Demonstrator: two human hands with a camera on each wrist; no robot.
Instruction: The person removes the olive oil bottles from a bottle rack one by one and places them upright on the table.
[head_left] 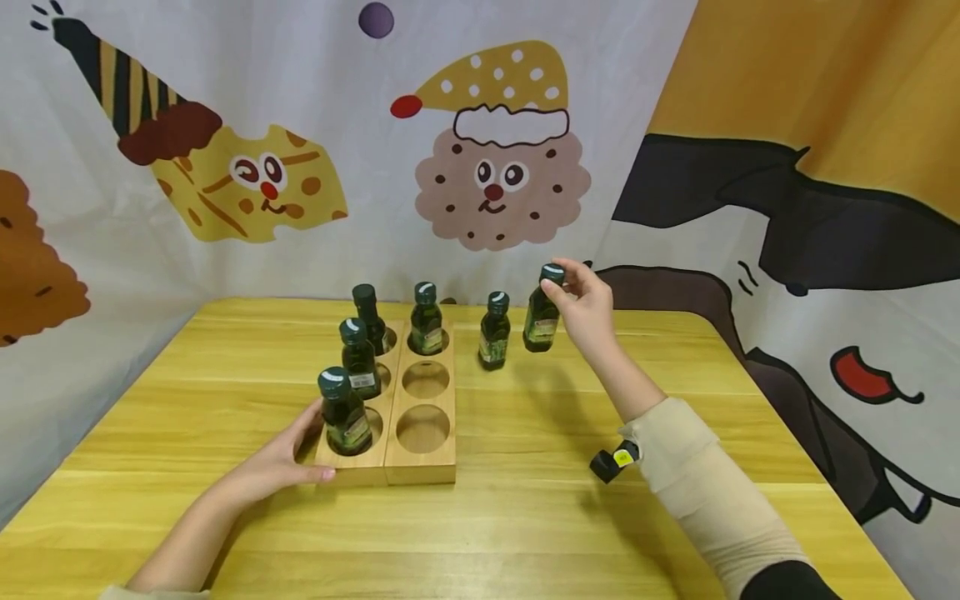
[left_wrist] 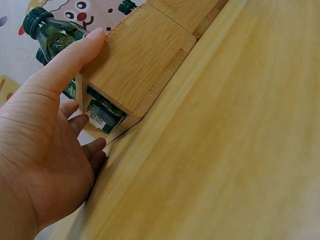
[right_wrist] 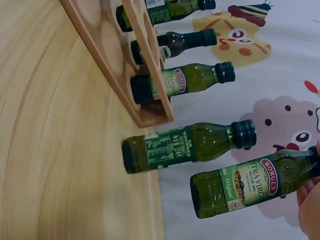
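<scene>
My right hand (head_left: 584, 302) pinches a small olive oil bottle (right_wrist: 250, 184) by its dark green cap and neck, upright above the table's far side. Its label faces outward in the right wrist view. Just left of it, another olive oil bottle (head_left: 493, 332) stands on the table beside the rack. The wooden rack (head_left: 420, 472) has two columns of round holes. Three bottles (head_left: 347, 421) fill its left column, and one bottle (head_left: 427, 321) sits in the far right hole. My left hand (head_left: 279, 460) holds the rack's near left corner, thumb on the front face, fingers along the side.
Two round holes (head_left: 423, 429) show in the right column's middle and near rows. A black strap piece with a yellow mark (head_left: 622, 457) is at my right sleeve. Behind the table (head_left: 525, 525) hangs a cloth with cartoon prints (head_left: 375, 208).
</scene>
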